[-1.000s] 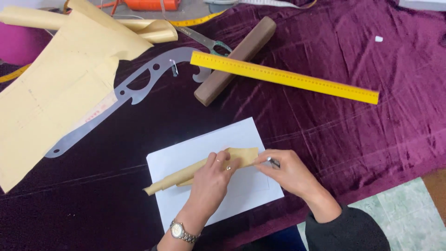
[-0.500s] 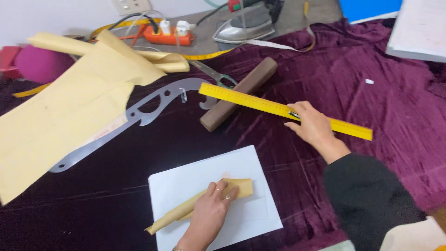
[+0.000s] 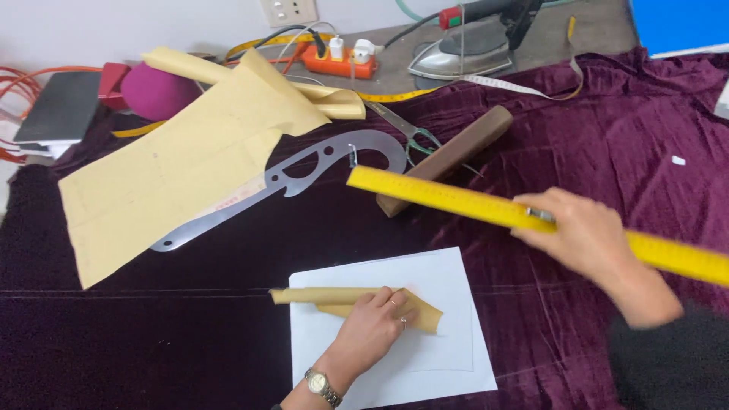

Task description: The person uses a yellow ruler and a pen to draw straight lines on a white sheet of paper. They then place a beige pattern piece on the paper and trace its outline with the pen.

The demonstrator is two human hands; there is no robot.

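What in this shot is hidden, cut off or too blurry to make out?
Head view only:
- Yellow ruler: far end leaves the right edge, blurred; right hand covers its middle.
- Tan paper piece: left hand covers part.
- Scissors: tips hidden behind the wooden block.
- Iron: top cropped.

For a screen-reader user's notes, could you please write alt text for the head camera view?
The right hand lifts a long yellow ruler above purple velvet cloth, while the left hand presses a tan paper piece onto a white sheet. Behind lie a clear curved ruler, a wooden block, scissors and an iron.
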